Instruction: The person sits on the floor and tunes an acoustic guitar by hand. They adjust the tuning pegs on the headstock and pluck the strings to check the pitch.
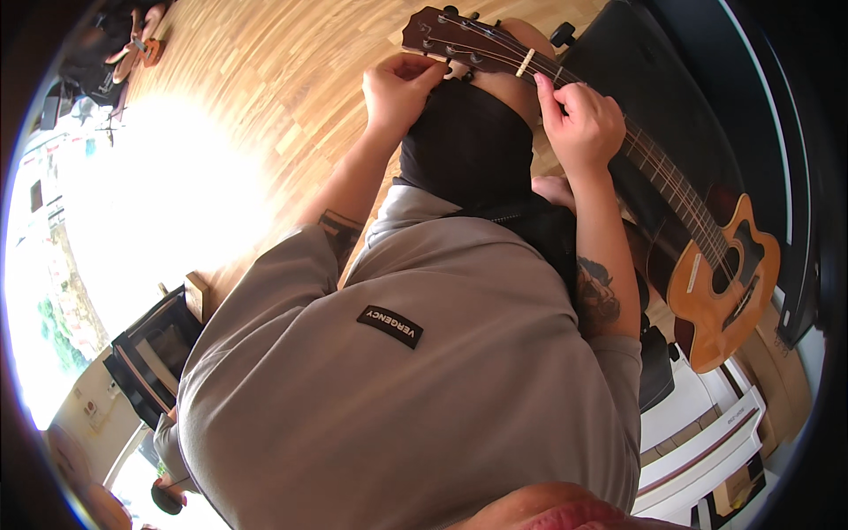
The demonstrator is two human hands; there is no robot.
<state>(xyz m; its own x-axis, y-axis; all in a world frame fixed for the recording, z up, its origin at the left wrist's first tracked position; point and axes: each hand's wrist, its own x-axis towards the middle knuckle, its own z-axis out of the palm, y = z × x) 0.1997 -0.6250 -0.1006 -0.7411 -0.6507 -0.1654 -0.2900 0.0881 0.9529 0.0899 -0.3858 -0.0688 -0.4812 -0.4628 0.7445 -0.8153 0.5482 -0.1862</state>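
An acoustic guitar (pixel 703 334) slants from the top middle down to the right, its pale wood body at the far right and its dark headstock (pixel 455 37) near my knee. My left hand (pixel 397 93) is closed at the near edge of the headstock, thumb and forefinger pinched at a tuning peg (pixel 446 68). Over the upper neck, just past the white nut (pixel 526 63), is my right hand (pixel 585 124). Its fingers are curled in and its thumb points toward the nut beside the strings. Whatever lies inside those fingers is hidden.
A dark padded surface (pixel 658 84) lies behind the neck. White keyboard-like furniture (pixel 707 459) stands at lower right. Another person (pixel 93 66) at upper left holds a small orange-brown stringed instrument (pixel 153 53). Wooden floor (pixel 291 57) and glaring daylight fill the left.
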